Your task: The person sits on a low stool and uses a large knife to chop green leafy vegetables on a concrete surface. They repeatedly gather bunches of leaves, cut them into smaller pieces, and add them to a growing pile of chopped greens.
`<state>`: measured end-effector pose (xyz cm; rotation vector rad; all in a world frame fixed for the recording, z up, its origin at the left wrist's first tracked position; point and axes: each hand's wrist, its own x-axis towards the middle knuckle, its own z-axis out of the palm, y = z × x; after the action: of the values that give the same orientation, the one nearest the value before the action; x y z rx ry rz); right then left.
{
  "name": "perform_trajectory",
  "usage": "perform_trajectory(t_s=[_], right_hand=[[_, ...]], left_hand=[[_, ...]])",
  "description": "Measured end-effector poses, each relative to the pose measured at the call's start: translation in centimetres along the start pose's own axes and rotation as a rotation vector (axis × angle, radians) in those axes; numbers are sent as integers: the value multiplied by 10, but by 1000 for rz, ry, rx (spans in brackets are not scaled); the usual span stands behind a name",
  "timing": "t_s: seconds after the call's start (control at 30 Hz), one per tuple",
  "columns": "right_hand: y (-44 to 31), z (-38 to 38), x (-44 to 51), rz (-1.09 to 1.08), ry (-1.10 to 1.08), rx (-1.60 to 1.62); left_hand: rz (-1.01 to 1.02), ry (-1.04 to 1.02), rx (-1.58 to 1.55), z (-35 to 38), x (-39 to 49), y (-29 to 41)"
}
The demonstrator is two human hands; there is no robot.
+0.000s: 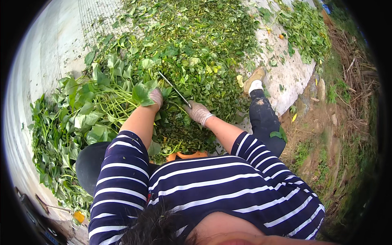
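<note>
My left hand [156, 97], in a pale glove, is closed on a bunch of leafy green vines [116, 96] whose stems and broad leaves spread out to the left. In my right hand [198, 112], gloved too, is a knife with a long thin blade [174, 89]; the blade points up and left, beyond my left hand. Under and beyond both hands lies a wide layer of chopped leaves and stems [196, 61]. My left fingers are partly hidden by a leaf.
A heap of uncut vines [52, 147] lies along my left side. Another leafy pile [309, 33] sits at the far right on the pale ground sheet [284, 82]. An orange plastic object [196, 154] is just before my body. Dry stalks [355, 73] cover the ground at right.
</note>
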<state>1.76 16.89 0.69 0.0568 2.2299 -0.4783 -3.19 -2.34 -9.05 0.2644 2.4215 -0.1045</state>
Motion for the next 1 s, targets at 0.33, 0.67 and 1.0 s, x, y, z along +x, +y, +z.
perform_trajectory(t_s=[0.33,0.67,1.0], right_hand=[[-70,-145,-47,-1149,735,934],[20,5,-13,-136,199,264],[-44,-33,-29,-802,630,962]], left_hand=[[-76,-277,21,-38,-36,-30],[-182,-141,-168,0,-21,-10],[-82,-36,-39,12,-9,3]])
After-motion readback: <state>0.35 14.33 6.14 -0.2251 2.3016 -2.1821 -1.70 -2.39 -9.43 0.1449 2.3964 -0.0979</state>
